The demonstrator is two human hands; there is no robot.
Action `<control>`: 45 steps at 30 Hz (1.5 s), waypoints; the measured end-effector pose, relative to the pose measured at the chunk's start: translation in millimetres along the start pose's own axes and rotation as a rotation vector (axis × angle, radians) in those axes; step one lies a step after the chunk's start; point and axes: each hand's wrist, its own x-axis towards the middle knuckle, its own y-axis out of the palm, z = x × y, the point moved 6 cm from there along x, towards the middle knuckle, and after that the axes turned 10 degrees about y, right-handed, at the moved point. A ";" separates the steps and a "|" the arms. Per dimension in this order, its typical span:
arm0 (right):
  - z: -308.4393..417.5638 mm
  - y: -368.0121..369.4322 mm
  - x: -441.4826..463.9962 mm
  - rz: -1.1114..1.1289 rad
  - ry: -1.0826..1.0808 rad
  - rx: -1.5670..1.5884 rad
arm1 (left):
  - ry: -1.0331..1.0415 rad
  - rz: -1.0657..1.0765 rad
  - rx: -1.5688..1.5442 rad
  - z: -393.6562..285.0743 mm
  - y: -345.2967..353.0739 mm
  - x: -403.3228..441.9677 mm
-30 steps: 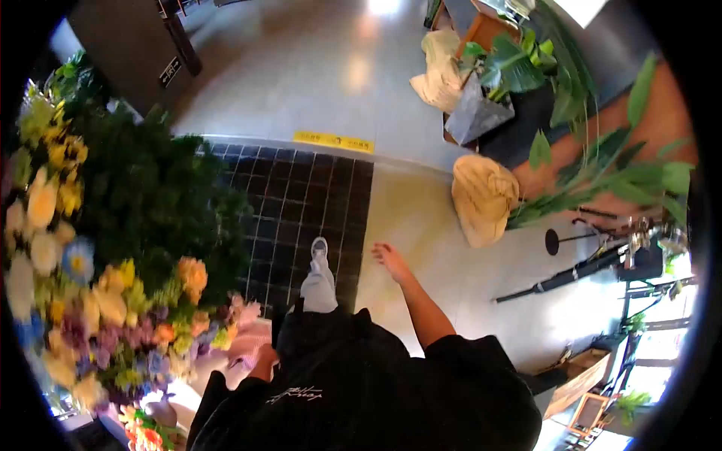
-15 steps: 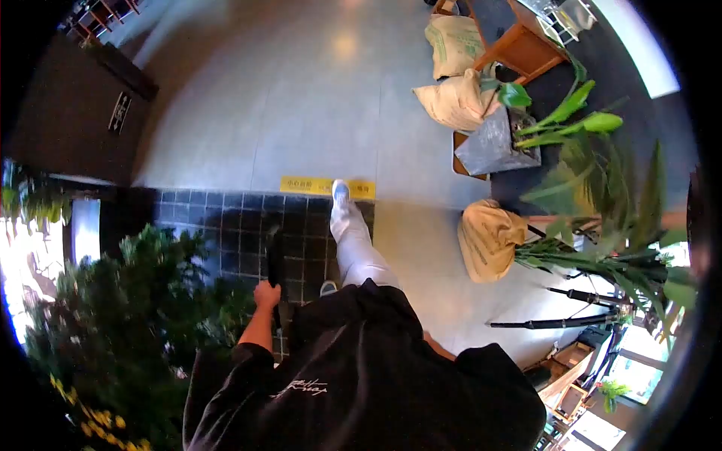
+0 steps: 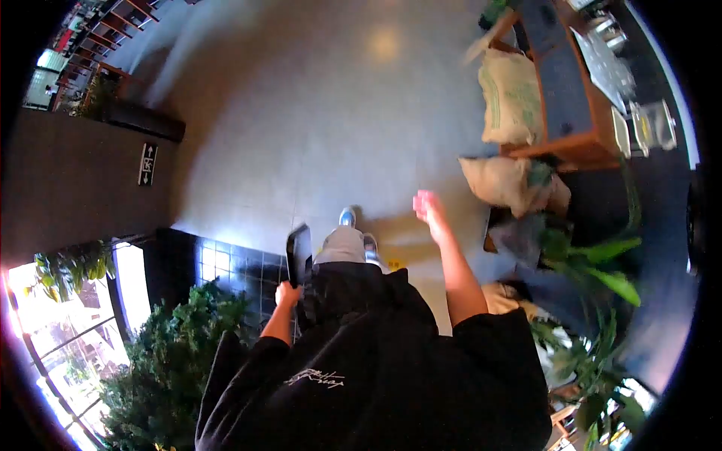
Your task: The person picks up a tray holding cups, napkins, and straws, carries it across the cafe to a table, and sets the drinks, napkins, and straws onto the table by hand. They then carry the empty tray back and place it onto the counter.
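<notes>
My left hand (image 3: 287, 293) is closed round the lower end of a black, flat, long object (image 3: 299, 254) with a glossy face, which points forward beside my body. What exactly this object is cannot be made out. My right hand (image 3: 426, 207) is held out in front over the grey floor, slightly blurred. It touches nothing, and its fingers are loosely bent and a little apart.
Burlap sacks (image 3: 513, 98) and a wooden cabinet (image 3: 564, 75) stand at the right, above leafy plants (image 3: 602, 263). Green foliage (image 3: 177, 361) fills the lower left beside dark tiles. A dark wall (image 3: 83, 173) with an arrow sign (image 3: 147, 164) is at the left.
The view has moved forward past the yellow floor strip. The flowers have left view at the lower left. The black object shows more fully in my left hand, and my right hand has swung forward.
</notes>
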 end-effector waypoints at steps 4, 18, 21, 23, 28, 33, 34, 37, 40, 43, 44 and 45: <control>227.3 94.4 77.2 0.088 -0.351 -0.164 | 0.139 0.179 0.245 0.1 27.4 74.7; 145.5 -61.4 356.3 -0.270 0.570 -0.768 | 0.078 -0.060 0.019 -384.3 -414.8 543.3; 216.4 -67.1 424.5 -0.277 0.674 -0.766 | 0.001 -0.147 -0.044 -489.7 -527.7 625.4; 280.5 -63.1 491.9 -0.272 0.699 -0.775 | 0.001 -0.195 -0.033 -529.7 -565.5 696.5; 462.6 -33.0 727.5 -0.261 0.467 -0.777 | -0.034 -0.125 0.005 -652.7 -676.8 789.6; 905.1 142.6 911.3 -0.144 -0.161 -0.302 | 0.057 -0.079 -0.025 -697.7 -711.8 905.4; 984.2 169.2 924.3 -0.090 -0.254 -0.232 | 0.085 -0.136 -0.039 -721.1 -735.8 908.9; 1138.4 207.2 960.4 -0.004 -0.386 -0.091 | 0.126 -0.169 0.000 -773.2 -794.4 990.5; 1171.5 186.1 1060.9 -0.083 -0.369 -0.119 | 0.150 -0.078 0.032 -837.9 -850.3 1098.7; 1098.9 101.8 1152.9 -0.327 -0.146 -0.374 | 0.264 0.037 0.112 -932.0 -915.7 1218.7; 990.5 27.9 1217.1 -0.579 0.089 -0.369 | 0.302 -0.009 0.128 -977.3 -951.4 1239.6; 985.2 25.2 1190.8 -0.523 0.293 -0.498 | 0.338 -0.053 0.147 -1030.3 -987.4 1249.8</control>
